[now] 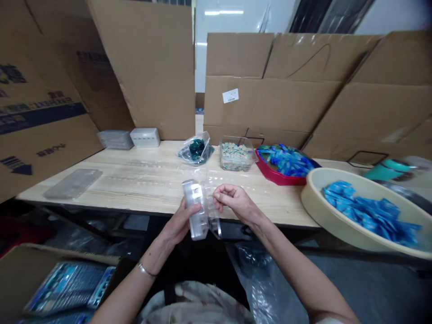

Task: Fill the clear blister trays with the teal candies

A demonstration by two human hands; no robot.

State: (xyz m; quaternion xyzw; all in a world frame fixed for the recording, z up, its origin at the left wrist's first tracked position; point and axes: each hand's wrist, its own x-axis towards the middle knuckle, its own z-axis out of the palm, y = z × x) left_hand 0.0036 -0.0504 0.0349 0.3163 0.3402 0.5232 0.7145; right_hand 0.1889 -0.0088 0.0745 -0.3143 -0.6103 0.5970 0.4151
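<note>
My left hand (180, 221) grips a clear plastic compartment case (196, 208), held upright at the table's front edge. Its thumb lies across the case's front. My right hand (234, 201) is beside the case on the right, fingers curled in a pinch at the case's open clear lid (212, 211). What the fingers pinch is too small to name. A thin bracelet (146, 269) circles my left wrist.
On the wooden table (135, 180) stand a clear tub of small pieces (236, 156), a bag of dark green items (196, 150), a red tray of blue packets (285, 163), a beige bowl of blue packets (364, 211), flat clear lids (73, 183). Cardboard walls stand behind. A box of filled cases (67, 285) sits lower left.
</note>
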